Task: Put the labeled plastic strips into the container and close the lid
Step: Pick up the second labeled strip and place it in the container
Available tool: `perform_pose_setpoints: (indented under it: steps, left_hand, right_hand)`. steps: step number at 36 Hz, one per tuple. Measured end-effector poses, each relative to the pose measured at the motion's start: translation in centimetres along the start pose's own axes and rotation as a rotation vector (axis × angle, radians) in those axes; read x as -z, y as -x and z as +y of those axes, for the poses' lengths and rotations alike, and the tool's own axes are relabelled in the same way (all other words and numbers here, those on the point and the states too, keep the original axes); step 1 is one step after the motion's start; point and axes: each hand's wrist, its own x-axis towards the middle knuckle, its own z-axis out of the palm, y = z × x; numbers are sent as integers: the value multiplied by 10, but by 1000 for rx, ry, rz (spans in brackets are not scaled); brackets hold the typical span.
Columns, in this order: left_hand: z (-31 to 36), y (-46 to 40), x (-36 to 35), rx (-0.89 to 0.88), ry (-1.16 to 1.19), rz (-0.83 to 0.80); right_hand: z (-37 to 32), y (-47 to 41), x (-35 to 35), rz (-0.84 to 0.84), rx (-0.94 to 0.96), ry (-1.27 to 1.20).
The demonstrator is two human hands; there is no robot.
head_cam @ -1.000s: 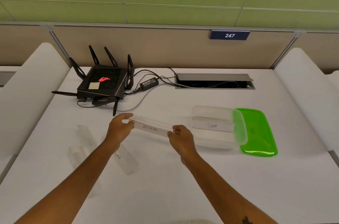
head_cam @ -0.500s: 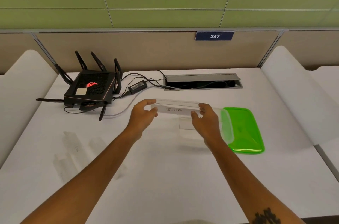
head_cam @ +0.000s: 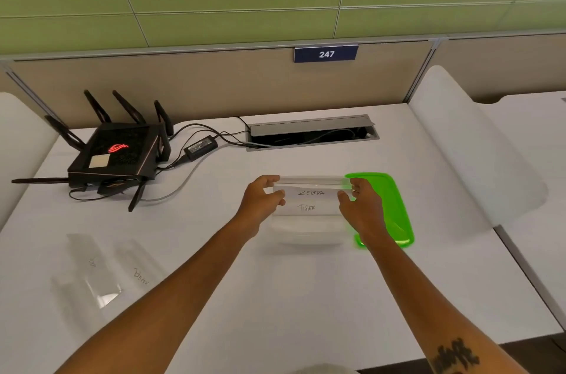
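A clear plastic strip marked ZEBRA (head_cam: 311,191) is held over the open clear container (head_cam: 306,232), my left hand (head_cam: 262,199) gripping its left end and my right hand (head_cam: 360,205) its right end. Just below it, inside the container, lies a strip marked TIGER (head_cam: 307,208). The green lid (head_cam: 392,208) lies flat on the table, right of the container and partly behind my right hand. More clear labeled strips (head_cam: 101,269) lie on the table at the left, one reading BEAR (head_cam: 141,276).
A black router (head_cam: 113,156) with antennas sits at the back left, its cables and power brick (head_cam: 200,147) running to an open cable slot (head_cam: 312,133). White curved dividers (head_cam: 471,153) flank the white desk (head_cam: 291,297).
Both hands carried the ZEBRA strip from the table's middle to the right and over the container. It now sits lower, right above the TIGER strip.
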Motion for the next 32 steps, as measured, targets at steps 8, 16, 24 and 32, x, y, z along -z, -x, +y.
perform_pose_setpoints:
  steps: [8,16,24,32]
  left_hand:
    - [-6,-12,-8,64,-25,-12]
    - [-6,-20,-16,129,-73,-29]
    - [-5,-30,-28,171,-121,-34]
    - [-11,-37,-37,210,-161,-53]
  right_hand:
    - [16,-17,1,-90,-38,51]
    - [28,-33,-5,-175,-23,115]
    - [27,-46,-15,-278,-33,200]
    - [22,-48,-23,-292,-52,393]
